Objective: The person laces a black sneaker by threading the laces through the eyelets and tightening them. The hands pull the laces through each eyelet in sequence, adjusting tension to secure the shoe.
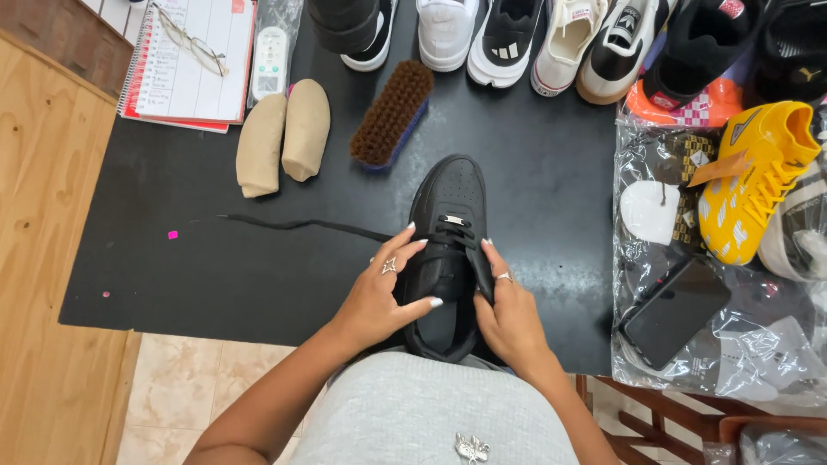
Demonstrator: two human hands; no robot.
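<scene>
While both hands close around it, a black sneaker (448,232) lies toe-away at the near edge of a black table (215,267), its heel hanging just past the edge toward the person's lap. The left hand (379,297), wearing a star-shaped ring, grips the shoe's left side with fingers curled over the tongue and the thumb pressed across the opening; its fingertips rest near the lowest lacing. The right hand (508,310), with a ring on one finger, pinches the right side of the lacing area, fingers drawn together on the shoe's upper. A black shoelace (301,226) runs out from the sneaker to the left across the tabletop, lying loose and nearly straight. Beyond the toe sits a brown-bristled brush (390,112), tilted, and left of it two beige shoe inserts (282,138) lie side by side. A spiral notebook (185,60) with a pair of glasses (194,43) on it rests at the far left corner. A row of shoes (517,39) lines the far edge, and to the right a yellow football boot (754,176) and a dark phone (676,310) lie on clear plastic bags (758,344).
</scene>
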